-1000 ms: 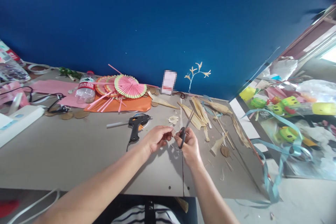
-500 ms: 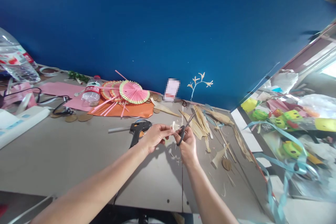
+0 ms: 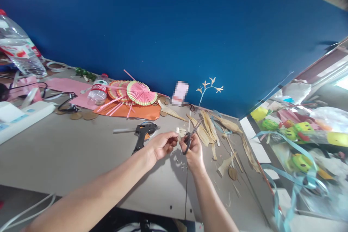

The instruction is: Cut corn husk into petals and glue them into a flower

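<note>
My right hand [image 3: 194, 153] holds dark-handled scissors [image 3: 196, 127], the blades pointing up and away to the right. My left hand [image 3: 164, 145] is closed in a pinch on a small pale strip [image 3: 178, 137] that looks like dried husk. Both hands are close together over the table, fingertips almost touching. Just left of them lies a black glue gun [image 3: 141, 135] with a clear glue stick out of its back. Dried corn husks [image 3: 201, 128] lie beyond and right of the scissors. Thin pale scraps [image 3: 181, 162] are scattered beneath the hands.
Against the blue wall stand a wire stem with pale husk flowers [image 3: 208, 86] and pink paper fans [image 3: 141, 93] on orange paper. Bottles [image 3: 98, 90] and a white power strip [image 3: 25, 119] are at left. Blue ribbon [image 3: 296, 179] and bagged craft pieces crowd the right.
My left fingers have shifted slightly around the pale strip. The scissors stay in my right hand at nearly the same angle. The camera view has tilted a little.
</note>
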Demonstrator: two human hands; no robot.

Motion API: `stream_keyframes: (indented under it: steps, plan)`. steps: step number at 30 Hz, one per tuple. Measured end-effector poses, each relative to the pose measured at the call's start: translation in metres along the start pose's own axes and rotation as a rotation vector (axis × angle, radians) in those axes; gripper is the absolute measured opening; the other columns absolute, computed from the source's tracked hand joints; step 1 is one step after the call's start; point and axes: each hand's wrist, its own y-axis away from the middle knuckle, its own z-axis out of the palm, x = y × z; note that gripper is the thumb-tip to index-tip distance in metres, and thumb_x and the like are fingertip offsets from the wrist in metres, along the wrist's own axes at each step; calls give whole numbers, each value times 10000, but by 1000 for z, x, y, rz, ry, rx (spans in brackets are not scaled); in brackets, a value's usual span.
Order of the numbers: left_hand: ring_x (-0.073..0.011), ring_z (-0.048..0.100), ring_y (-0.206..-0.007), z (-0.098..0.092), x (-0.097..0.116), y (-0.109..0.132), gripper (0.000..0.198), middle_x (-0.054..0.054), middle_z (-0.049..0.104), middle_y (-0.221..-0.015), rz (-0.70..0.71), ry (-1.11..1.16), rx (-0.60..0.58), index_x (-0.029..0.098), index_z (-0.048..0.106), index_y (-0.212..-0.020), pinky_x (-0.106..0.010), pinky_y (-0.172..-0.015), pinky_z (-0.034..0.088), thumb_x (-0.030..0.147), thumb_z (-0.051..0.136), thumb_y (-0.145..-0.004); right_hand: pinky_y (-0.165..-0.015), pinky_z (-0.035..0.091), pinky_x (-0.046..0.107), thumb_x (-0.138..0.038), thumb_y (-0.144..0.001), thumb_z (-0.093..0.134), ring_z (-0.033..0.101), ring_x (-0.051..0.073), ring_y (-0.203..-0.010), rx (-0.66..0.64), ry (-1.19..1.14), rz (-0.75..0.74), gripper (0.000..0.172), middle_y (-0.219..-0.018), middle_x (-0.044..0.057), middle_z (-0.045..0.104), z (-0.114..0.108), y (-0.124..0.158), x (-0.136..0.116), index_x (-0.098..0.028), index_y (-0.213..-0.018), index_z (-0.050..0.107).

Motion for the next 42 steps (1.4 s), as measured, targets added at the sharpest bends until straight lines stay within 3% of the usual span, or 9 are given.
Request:
stream_keyframes:
  steps: [6, 11, 21, 26, 36, 42]
  plan:
    - [-36, 443, -435, -3, 1, 9, 181, 25, 505, -533, 220, -76, 21, 113, 573, -585, -119, -332, 324, 255, 683, -571, -455, 304, 189, -223, -656, 621, 407, 69, -499, -10, -16, 94, 224, -648, -46, 506, -8, 14, 0, -196, -766, 428]
    - [-55, 464, -496, -2, -2, 13, 211, 11, 530, -593, 311, -188, 26, 121, 594, -601, -130, -367, 346, 313, 676, -570, -454, 324, 202, -338, -671, 625, 425, 87, -517, 12, 39, 84, 244, -667, -20, 519, -12, 17, -5, -190, -789, 472]
    - [-133, 570, -614, 4, -1, 27, 239, -27, 592, -600, 381, -259, 65, 137, 572, -613, -182, -470, 394, 361, 647, -580, -431, 261, 199, -274, -634, 636, 316, 70, -467, -98, 373, 71, 151, -556, -42, 469, -18, 34, 2, -166, -681, 542]
    - [-146, 592, -649, 4, 0, 28, 261, -43, 617, -624, 379, -236, 64, 132, 566, -614, -193, -498, 408, 373, 661, -585, -441, 262, 202, -308, -652, 625, 303, 72, -451, -105, 399, 122, 191, -505, -67, 394, -21, 40, 4, -180, -650, 483]
    - [-161, 605, -668, 5, -2, 26, 244, -29, 616, -624, 371, -183, 81, 140, 570, -623, -216, -516, 432, 350, 672, -549, -444, 225, 200, -276, -603, 638, 284, 77, -480, -60, 462, 47, 224, -514, -67, 336, -18, 41, 1, -188, -581, 433]
    - [-154, 609, -659, 4, -2, 25, 209, -22, 626, -610, 373, -191, 72, 144, 586, -622, -213, -515, 437, 333, 658, -571, -429, 198, 203, -270, -593, 646, 247, 71, -455, -77, 434, 109, 256, -484, -78, 299, -19, 41, -6, -192, -550, 406]
